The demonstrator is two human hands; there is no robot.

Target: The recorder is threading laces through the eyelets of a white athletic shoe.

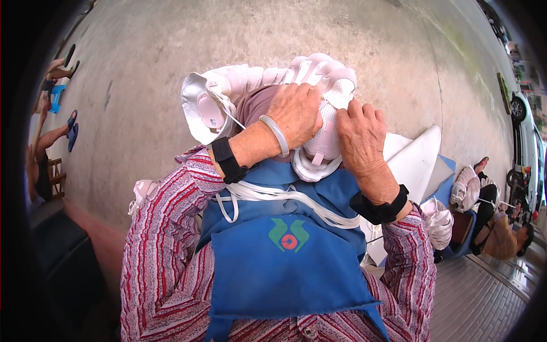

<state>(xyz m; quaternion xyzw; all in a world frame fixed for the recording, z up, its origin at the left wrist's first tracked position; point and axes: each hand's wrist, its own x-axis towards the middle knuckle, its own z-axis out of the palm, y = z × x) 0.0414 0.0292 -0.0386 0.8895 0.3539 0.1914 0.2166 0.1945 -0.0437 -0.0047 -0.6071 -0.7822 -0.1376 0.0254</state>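
A pale pink and white sneaker upper (326, 128) lies over my lap, its tongue and padded collar toward me. My left hand (293, 114) is closed on its left side, thumb near the tongue. On the opposite edge, my right hand (363, 134) pinches the upper with curled fingers; whether a lace is between them, I cannot tell. Several similar shoe uppers (250, 77) are stacked in a curved row just beyond my hands, with an open one at the left end. Loose white laces (296, 204) trail across my blue apron (285, 262).
White sheet material (419, 157) stands beside my right arm, near bundled shoe uppers (439, 222). Another person (501, 233) sits at the right with more uppers (465, 188). Seated people's legs (51, 134) and a blue stool (56, 98) show at the left. Vehicles (519, 134) stand at the far right.
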